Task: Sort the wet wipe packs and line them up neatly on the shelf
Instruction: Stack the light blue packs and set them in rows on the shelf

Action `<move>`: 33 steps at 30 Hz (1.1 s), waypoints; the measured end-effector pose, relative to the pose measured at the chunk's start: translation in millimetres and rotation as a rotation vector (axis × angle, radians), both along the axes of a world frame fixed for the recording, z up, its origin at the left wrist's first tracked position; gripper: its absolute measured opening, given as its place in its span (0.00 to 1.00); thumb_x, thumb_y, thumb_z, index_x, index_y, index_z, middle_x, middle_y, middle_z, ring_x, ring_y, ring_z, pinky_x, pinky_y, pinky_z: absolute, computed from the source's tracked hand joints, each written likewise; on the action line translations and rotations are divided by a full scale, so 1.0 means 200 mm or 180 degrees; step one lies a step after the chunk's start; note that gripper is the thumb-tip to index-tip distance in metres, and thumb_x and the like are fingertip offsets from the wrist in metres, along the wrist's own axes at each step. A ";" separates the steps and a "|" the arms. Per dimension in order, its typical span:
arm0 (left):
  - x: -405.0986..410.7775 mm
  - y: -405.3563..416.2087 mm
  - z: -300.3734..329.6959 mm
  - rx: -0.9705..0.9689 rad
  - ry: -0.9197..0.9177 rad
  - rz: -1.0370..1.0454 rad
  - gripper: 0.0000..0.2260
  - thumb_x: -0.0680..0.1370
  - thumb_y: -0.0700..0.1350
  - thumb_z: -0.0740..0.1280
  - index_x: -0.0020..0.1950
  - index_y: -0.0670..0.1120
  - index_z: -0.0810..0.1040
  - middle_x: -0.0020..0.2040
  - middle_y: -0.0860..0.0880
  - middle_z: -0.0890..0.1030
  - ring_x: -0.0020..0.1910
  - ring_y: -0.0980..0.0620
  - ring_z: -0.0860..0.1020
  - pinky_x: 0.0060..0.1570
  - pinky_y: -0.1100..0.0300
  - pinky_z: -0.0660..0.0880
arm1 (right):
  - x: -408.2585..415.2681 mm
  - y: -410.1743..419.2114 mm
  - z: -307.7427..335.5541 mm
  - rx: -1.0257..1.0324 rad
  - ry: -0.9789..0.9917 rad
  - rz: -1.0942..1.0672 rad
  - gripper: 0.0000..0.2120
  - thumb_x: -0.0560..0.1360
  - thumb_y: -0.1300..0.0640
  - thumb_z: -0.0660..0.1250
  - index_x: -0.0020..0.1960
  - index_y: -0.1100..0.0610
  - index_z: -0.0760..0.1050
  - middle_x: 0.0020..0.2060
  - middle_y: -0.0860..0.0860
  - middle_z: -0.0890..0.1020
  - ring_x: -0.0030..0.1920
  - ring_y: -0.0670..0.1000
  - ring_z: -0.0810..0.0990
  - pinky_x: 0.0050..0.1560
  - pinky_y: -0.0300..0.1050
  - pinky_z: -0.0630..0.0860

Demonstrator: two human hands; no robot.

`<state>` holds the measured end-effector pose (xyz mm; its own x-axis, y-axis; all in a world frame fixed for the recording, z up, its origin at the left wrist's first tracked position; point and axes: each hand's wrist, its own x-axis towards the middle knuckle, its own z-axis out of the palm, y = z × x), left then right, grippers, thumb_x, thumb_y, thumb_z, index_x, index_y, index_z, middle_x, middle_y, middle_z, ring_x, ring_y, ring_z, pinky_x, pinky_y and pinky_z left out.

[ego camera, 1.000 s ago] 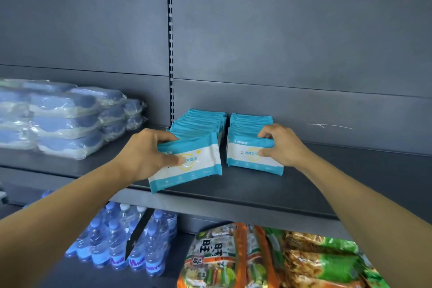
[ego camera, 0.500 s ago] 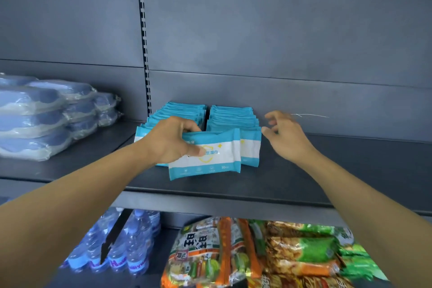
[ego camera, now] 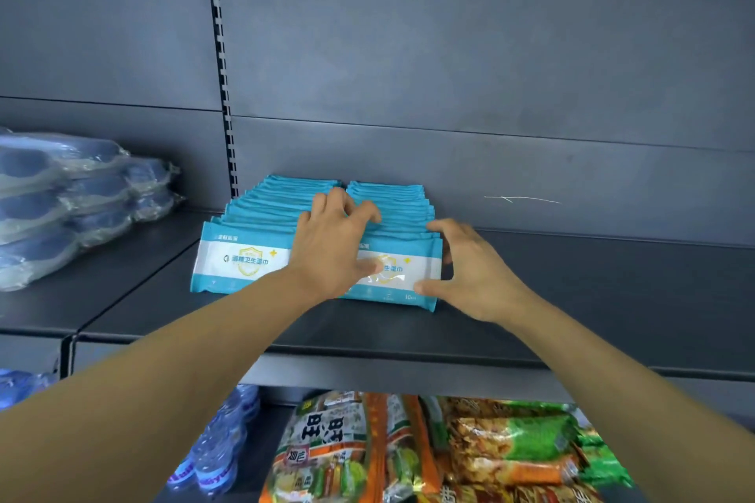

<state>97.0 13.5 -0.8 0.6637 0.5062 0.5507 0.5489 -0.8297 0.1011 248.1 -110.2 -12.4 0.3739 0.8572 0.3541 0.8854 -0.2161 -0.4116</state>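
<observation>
Since half a second ago the left hand (ego camera: 331,253) has let go of the loose wipe pack it held in front of the rows; that front right pack (ego camera: 398,274) now stands at the head of the right row (ego camera: 392,204), level with the front left pack (ego camera: 241,263). Right hand (ego camera: 470,270) has come in from the side to the pack's right end.

Left hand: palm over the seam between the two front packs, fingers (ego camera: 351,210) spread and bent down onto the pack tops behind, thumb pressing the front right pack's face. Nothing pinched.

Right hand: thumb at the pack's lower right corner, fingers loosely curved past its right edge. Whether those fingers touch the pack, cannot tell.

Both rows, left row (ego camera: 286,196) and right, stand side by side, touching, on the dark shelf (ego camera: 572,298), running back from the fingers toward the rear panel.

Left of the fingers, well apart: stacked clear-wrapped blue packs (ego camera: 61,200). Below the shelf: water bottles (ego camera: 220,449) and snack bags (ego camera: 429,449).
</observation>
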 end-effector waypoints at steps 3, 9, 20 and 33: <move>-0.04 0.00 -0.01 0.0299 0.0301 0.0313 0.37 0.66 0.58 0.75 0.69 0.52 0.61 0.62 0.49 0.65 0.61 0.47 0.64 0.62 0.55 0.61 | -0.02 0.01 -0.03 -0.0007 -0.0034 -0.0117 0.41 0.67 0.51 0.76 0.72 0.48 0.55 0.65 0.49 0.68 0.58 0.51 0.74 0.60 0.51 0.73; -0.07 0.05 -0.05 0.0318 0.0987 0.0451 0.43 0.68 0.61 0.72 0.74 0.48 0.54 0.65 0.49 0.73 0.70 0.47 0.62 0.71 0.46 0.51 | -0.03 0.02 -0.02 -0.0132 -0.0250 -0.0079 0.41 0.71 0.53 0.73 0.76 0.51 0.52 0.69 0.50 0.66 0.63 0.52 0.71 0.64 0.48 0.69; -0.12 0.03 -0.05 0.0266 0.0763 0.0355 0.44 0.69 0.60 0.72 0.76 0.50 0.51 0.68 0.50 0.66 0.70 0.48 0.60 0.72 0.44 0.49 | -0.07 -0.02 -0.04 -0.0044 -0.0497 -0.0262 0.42 0.73 0.49 0.69 0.77 0.49 0.46 0.69 0.50 0.63 0.67 0.52 0.67 0.61 0.52 0.73; -0.58 0.25 -0.07 -0.0682 0.0219 0.1154 0.47 0.65 0.55 0.77 0.75 0.53 0.52 0.73 0.44 0.52 0.72 0.42 0.55 0.66 0.41 0.63 | -0.30 0.08 0.03 -0.0132 -0.1534 -0.0439 0.43 0.71 0.47 0.71 0.76 0.52 0.48 0.73 0.53 0.51 0.72 0.55 0.50 0.73 0.50 0.51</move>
